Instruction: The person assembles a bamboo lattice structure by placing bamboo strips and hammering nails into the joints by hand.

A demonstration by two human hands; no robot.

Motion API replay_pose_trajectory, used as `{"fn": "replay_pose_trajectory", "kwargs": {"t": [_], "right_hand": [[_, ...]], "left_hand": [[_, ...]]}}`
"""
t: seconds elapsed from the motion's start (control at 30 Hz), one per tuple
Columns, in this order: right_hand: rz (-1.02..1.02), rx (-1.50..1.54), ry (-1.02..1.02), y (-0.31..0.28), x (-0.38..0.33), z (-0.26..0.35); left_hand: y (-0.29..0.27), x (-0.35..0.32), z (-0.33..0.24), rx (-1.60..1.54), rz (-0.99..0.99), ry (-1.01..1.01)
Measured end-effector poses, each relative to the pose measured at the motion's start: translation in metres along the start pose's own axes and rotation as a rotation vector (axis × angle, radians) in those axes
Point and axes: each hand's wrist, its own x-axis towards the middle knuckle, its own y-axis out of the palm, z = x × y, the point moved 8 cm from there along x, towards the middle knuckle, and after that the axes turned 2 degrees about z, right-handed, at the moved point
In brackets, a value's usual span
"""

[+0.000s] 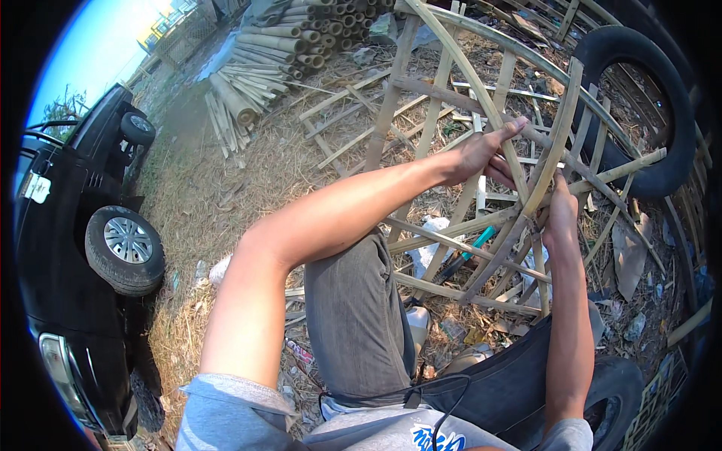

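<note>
In front of me stands an open lattice of crossed bamboo strips (398, 90), tilted over my knees. My left hand (481, 154) is closed around a pale bamboo strip that curves down from the top, with the thumb on its far side and fingers behind it. My right hand (560, 210) grips the lattice near a crossing, below a wide upright bamboo strip (560, 135); its fingertips are partly hidden by the bamboo. Behind the lower lattice lies a tool with a teal and black handle (481, 239); its other end is hard to make out.
A black vehicle (68, 278) stands at the left. Bamboo poles (301, 37) and split bamboo strips (233, 98) are piled at the back. A large tire (673, 113) rests at the right, another tire (620, 391) nearer. Litter and dry grass cover the ground.
</note>
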Motion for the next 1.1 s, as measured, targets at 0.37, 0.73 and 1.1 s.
{"fn": "replay_pose_trajectory", "kwargs": {"t": [0.37,0.73,1.1], "right_hand": [[-0.013,-0.036,0.033,-0.01,0.006,-0.005],[0.032,-0.107,0.068,-0.019,0.014,-0.016],[0.024,-0.164,0.068,-0.022,0.014,-0.012]], "left_hand": [[-0.007,-0.008,0.026,0.191,-0.012,-0.276],[-0.019,-0.017,0.04,0.364,-0.021,-0.393],[-0.016,-0.015,0.038,0.346,0.01,-0.391]]}}
